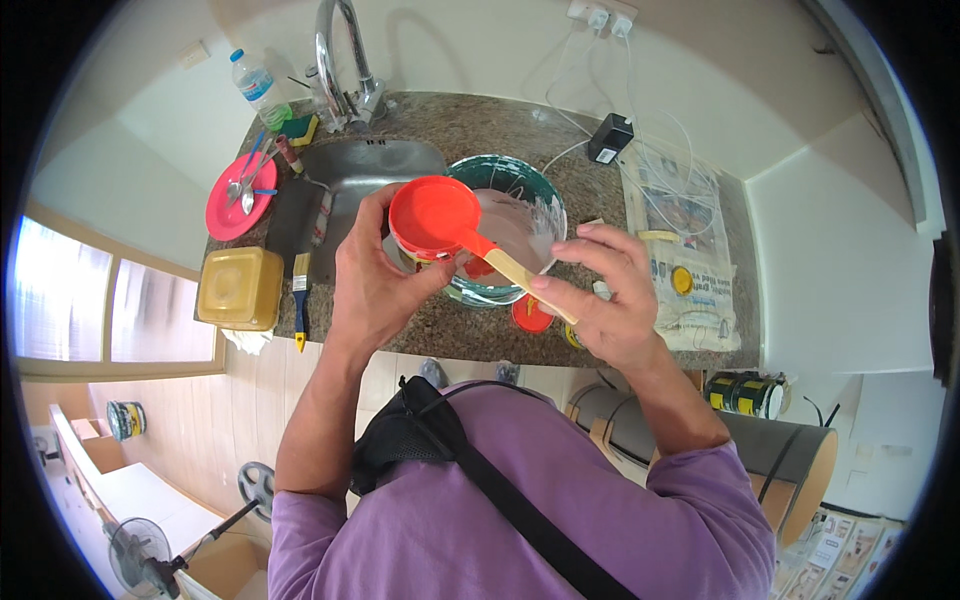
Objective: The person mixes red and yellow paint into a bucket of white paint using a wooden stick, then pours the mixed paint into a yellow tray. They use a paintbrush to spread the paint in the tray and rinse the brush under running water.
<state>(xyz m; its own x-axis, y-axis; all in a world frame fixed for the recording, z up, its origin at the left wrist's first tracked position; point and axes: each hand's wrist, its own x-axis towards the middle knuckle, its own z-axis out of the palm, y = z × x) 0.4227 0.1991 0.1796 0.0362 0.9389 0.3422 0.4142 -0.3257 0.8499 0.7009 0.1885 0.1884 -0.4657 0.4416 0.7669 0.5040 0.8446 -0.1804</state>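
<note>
While the left hand (372, 272) grips a small can (421, 262) from its left and near sides, thumb bent along the wall, the right hand (612, 305) pinches a flat wooden stick (518, 274) between thumb and fingers. The right hand's other fingers are loosely curved and partly spread, away from the wood.

The can is held above the left part of a large bucket (548, 190), its open mouth facing up toward the head; how much it tilts is hard to tell. Bright red paint (435, 208) fills the round of its mouth. The stick slants across the bucket, its far end coated in the same red and meeting the can's rim, its near end bare pale wood.

Inside the green bucket lies pale pinkish-grey paint (508, 225), with whitish smears up the wall and a patch of vivid red near the can. Just in front of the bucket sits a small round thing with a red top (532, 313).

Left of the bucket, the metal sink (385, 160) holds a paint-smeared roller (322, 215). Beside it stand a pink plate (222, 212) bearing spoons (247, 197) and a yellowish tub (240, 290), whose contents cannot be made out.
</note>
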